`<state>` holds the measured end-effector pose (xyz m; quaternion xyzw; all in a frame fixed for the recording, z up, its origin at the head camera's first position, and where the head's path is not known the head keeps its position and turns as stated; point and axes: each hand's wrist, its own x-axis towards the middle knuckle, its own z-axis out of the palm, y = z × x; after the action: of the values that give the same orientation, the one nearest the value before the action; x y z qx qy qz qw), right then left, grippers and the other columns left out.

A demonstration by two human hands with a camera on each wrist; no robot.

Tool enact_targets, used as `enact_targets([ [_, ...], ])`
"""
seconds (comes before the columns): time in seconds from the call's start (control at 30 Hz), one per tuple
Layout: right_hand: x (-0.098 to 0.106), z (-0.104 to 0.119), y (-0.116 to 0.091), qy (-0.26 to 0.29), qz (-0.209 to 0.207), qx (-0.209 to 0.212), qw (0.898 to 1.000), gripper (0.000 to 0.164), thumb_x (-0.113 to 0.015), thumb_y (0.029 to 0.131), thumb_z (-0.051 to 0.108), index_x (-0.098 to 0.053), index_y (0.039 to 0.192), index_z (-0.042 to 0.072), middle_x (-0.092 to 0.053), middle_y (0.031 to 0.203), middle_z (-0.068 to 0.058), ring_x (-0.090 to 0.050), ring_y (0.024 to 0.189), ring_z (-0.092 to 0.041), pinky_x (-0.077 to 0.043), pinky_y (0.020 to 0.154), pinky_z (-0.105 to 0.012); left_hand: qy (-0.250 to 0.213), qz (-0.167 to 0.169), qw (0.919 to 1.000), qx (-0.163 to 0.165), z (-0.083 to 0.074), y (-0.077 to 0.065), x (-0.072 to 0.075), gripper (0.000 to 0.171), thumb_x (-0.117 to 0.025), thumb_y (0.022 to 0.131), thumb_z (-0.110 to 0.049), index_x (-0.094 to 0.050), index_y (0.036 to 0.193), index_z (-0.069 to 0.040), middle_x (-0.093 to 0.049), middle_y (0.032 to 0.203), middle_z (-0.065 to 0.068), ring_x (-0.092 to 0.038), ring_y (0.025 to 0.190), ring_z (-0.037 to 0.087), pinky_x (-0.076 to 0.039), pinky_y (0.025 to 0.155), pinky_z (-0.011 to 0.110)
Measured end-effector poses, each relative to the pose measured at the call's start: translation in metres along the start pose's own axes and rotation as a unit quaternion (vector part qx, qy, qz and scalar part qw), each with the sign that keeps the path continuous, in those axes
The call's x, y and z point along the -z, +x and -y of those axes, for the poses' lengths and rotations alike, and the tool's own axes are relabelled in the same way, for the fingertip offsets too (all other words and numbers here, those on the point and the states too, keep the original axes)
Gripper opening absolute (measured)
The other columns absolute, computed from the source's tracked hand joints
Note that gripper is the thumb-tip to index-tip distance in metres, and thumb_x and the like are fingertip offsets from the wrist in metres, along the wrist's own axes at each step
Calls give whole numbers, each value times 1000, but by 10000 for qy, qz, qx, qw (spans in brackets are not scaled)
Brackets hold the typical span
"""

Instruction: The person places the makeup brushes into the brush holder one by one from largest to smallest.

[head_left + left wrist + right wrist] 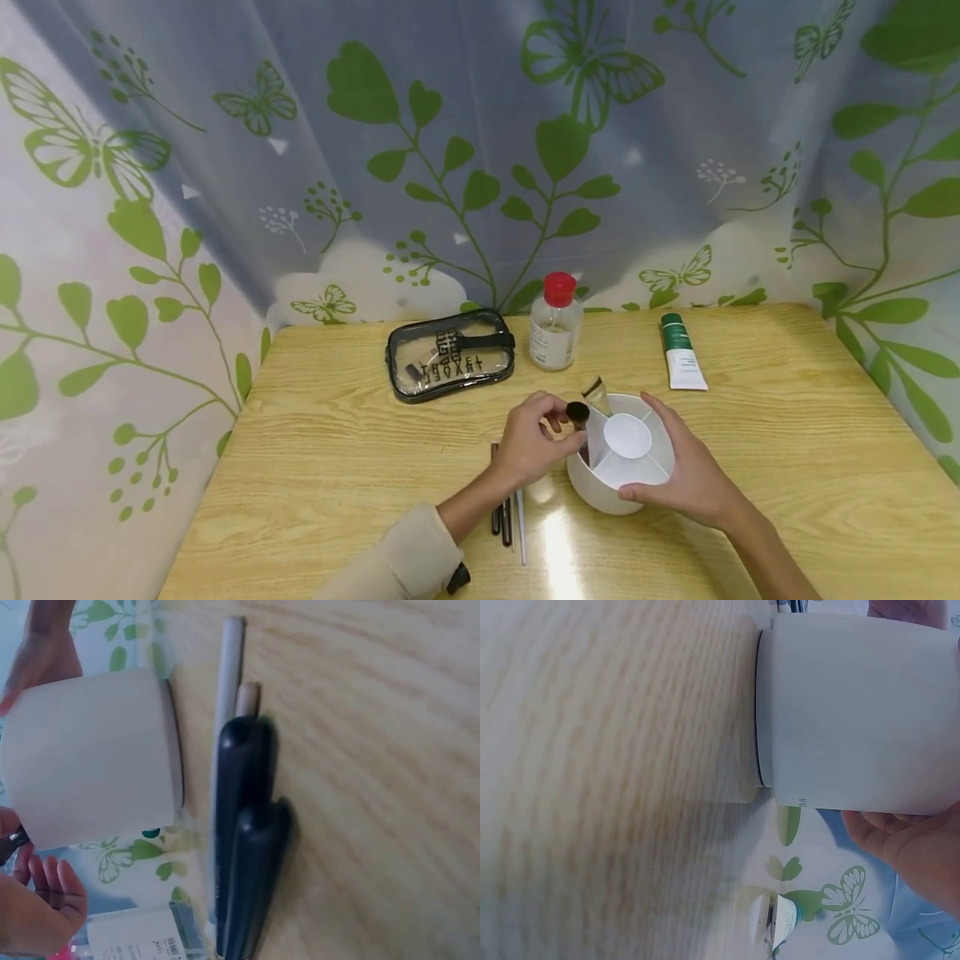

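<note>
A white round organizer with several divided compartments stands on the table. My right hand grips its right side, thumb at the near rim and fingers at the far wall. At its left rim, my left hand pinches a small dark item with a round black top; its lower part is inside the left compartment, and I cannot tell what kind it is. A gold tube leans up out of the back compartment. In the left wrist view, the organizer's wall rises beyond several slim sticks.
Dark-handled sticks and a thin white stick lie below my left forearm. Towards the back are a clear zip pouch, a red-capped bottle and a green-and-white tube. A patterned curtain hangs behind the table.
</note>
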<state>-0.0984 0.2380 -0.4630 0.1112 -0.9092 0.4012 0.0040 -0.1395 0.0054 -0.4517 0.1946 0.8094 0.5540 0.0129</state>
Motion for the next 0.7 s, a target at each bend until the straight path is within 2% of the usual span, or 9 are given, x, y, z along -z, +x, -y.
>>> enact_targets([
  [0.13,0,0,0,19,18,-11,10000,118,-89,58,33,-18,151,13,-51,129,-16,-52,108,-29,-47,83,-48,196,-92,9997,-142,1,0,-3,20,-76,77,-18,-66,92,-8,-60,87,6,-53,77,11,-46,63,15],
  [0.3,0,1,0,41,28,-11,10000,118,-89,58,33,-19,150,11,-50,129,-17,-52,108,-29,-47,83,-48,218,-67,9996,-195,1,-1,-2,20,-75,78,-18,-66,93,-9,-61,90,5,-54,79,14,-46,64,17],
  [0.5,1,3,-1,-6,0,25,10000,118,-89,57,33,-20,149,8,-51,128,-17,-53,108,-29,-46,83,-48,-103,240,9996,-133,3,-3,6,27,-76,78,-19,-65,99,-8,-64,97,8,-59,85,21,-53,71,24],
  [0.7,1,3,-2,-86,-23,69,9999,118,-88,58,34,-19,149,7,-49,131,-20,-53,110,-33,-45,86,-55,-406,432,9982,2,9,-6,19,28,-75,80,-19,-64,102,-5,-66,102,13,-61,91,25,-56,79,35],
])
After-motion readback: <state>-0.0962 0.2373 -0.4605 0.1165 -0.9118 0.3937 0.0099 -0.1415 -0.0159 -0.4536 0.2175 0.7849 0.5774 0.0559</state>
